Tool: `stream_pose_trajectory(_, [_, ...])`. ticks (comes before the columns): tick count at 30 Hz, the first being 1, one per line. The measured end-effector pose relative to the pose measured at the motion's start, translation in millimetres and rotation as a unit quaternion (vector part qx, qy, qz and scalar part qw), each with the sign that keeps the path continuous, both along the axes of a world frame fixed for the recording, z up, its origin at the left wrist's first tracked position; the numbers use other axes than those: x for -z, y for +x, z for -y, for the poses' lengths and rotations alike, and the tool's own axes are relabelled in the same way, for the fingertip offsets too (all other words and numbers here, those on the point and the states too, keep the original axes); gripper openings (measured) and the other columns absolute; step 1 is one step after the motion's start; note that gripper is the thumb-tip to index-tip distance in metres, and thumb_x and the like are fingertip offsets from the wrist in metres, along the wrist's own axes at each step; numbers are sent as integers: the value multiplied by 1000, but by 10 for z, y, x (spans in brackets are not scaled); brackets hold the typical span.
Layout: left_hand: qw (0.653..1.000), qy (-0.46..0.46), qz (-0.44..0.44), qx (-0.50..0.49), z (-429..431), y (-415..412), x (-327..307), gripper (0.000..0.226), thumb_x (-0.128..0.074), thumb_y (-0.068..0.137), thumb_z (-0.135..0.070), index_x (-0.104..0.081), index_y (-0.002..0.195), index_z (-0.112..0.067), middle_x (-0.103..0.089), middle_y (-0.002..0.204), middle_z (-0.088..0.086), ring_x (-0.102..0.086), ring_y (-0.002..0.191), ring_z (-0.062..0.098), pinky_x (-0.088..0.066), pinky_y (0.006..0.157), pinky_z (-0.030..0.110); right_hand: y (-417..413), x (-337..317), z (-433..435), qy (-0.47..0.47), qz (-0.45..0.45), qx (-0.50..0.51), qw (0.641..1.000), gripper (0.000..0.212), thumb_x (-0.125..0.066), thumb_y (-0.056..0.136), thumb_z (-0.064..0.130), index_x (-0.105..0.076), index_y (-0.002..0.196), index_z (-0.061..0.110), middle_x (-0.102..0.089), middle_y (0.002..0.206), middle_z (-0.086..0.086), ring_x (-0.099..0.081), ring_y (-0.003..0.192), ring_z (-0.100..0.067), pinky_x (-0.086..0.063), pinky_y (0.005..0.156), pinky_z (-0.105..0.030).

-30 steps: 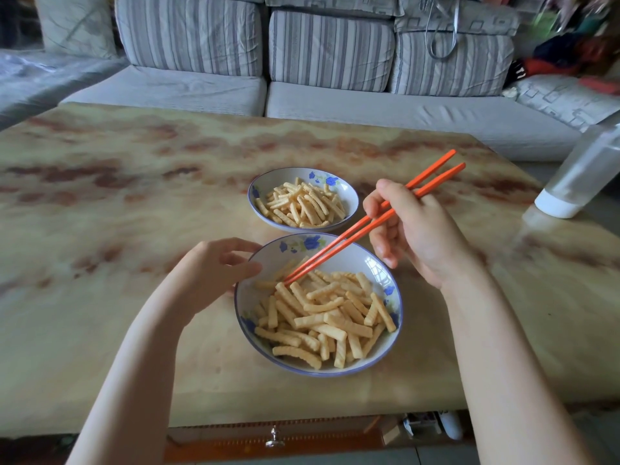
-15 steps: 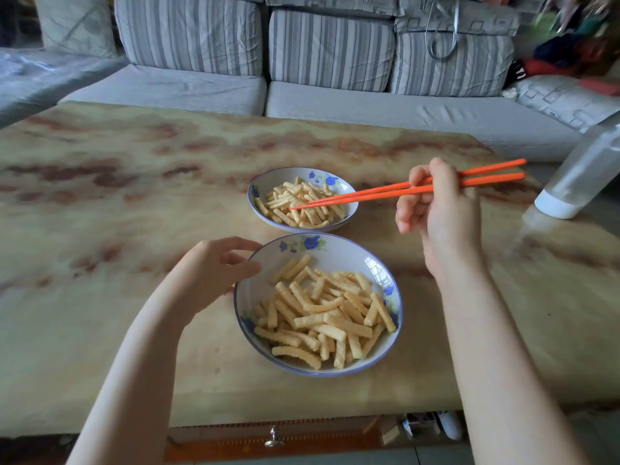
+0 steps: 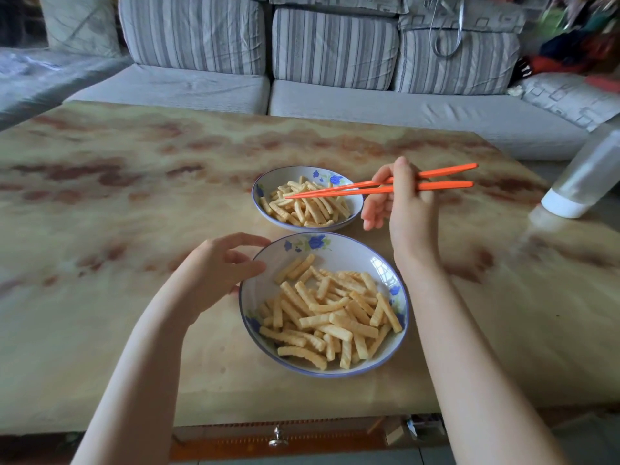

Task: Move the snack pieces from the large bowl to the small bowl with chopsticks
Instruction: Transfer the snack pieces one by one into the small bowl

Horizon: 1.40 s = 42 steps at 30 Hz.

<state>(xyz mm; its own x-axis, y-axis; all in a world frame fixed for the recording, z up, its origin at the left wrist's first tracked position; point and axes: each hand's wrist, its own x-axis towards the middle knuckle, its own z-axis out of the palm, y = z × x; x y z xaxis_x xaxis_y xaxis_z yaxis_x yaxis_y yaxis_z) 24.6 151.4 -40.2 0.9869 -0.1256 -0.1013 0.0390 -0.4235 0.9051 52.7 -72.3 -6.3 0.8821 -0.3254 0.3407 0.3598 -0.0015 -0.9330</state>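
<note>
The large bowl [image 3: 265, 290], white with blue flowers, stands near the table's front edge and holds many yellow ridged snack pieces [image 3: 332, 317]. Just behind it stands the small bowl [image 3: 268, 182], also heaped with snack pieces [image 3: 308, 206]. My right hand [image 3: 402, 209] grips a pair of orange chopsticks [image 3: 352, 189]; their tips are together over the left side of the small bowl's heap. I cannot tell whether a piece is between the tips. My left hand [image 3: 218, 273] rests against the large bowl's left rim, thumb and fingers curved around it.
The bowls sit on a marbled beige table [image 3: 134, 213]. A clear plastic bottle with a white cap [image 3: 583, 182] lies tilted at the right edge. A grey striped sofa [image 3: 332, 62] runs behind the table. A drawer knob [image 3: 277, 437] shows under the front edge.
The right hand lifted the chopsticks out of the large bowl and swung them back over the small bowl, then lowered the tips onto its heap. The left hand stayed at the large bowl's rim.
</note>
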Motion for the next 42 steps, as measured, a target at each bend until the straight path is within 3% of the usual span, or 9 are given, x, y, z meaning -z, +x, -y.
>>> stream_pose_trajectory(5, [1000, -5, -4, -1, 7, -4, -4, 28, -66, 86, -12, -66, 98, -37, -74, 84, 4, -64, 72, 16, -50, 59, 21, -106, -146, 168, -2, -16, -14, 1000, 41, -32, 103, 21, -51, 68, 11, -50, 38, -4, -39, 30, -19, -28, 37, -20])
stream_pose_trajectory(13, [1000, -8, 1, 0, 2, 9, 16, 28, -67, 85, -10, -67, 99, -35, -72, 80, 4, -64, 75, 20, -55, 74, 36, -234, -198, 390, -83, -74, -63, 992, 41, -33, 102, 21, -53, 68, 10, -42, 34, -5, -30, 30, -19, -23, 36, -18])
stream_pose_trajectory(20, [1000, 5, 7, 0, -1, 14, 21, 28, -67, 85, -12, -67, 100, -36, -74, 83, 5, -66, 80, 25, -55, 76, 38, -226, -146, 324, -108, -94, -96, 985, 41, -33, 102, 22, -54, 68, 11, -43, 36, -7, -30, 32, -21, -25, 36, -19])
stream_pose_trajectory(34, [1000, 5, 15, 0, 3, 7, 19, 29, -66, 85, -11, -67, 95, -38, -74, 83, 4, -66, 77, 22, -54, 69, 32, -219, -175, 378, -43, -80, -59, 994, 40, -33, 102, 23, -49, 67, 11, -44, 36, -6, -35, 31, -20, -26, 38, -21])
stream_pose_trajectory(42, [1000, 1, 11, 3, -5, 14, 25, 29, -66, 85, -10, -67, 99, -35, -72, 79, 2, -60, 66, 14, -48, 58, 21, -179, -182, 381, 37, -25, 46, 998, 38, -35, 100, 18, -49, 65, 12, -46, 37, 1, -39, 30, -18, -28, 37, -22])
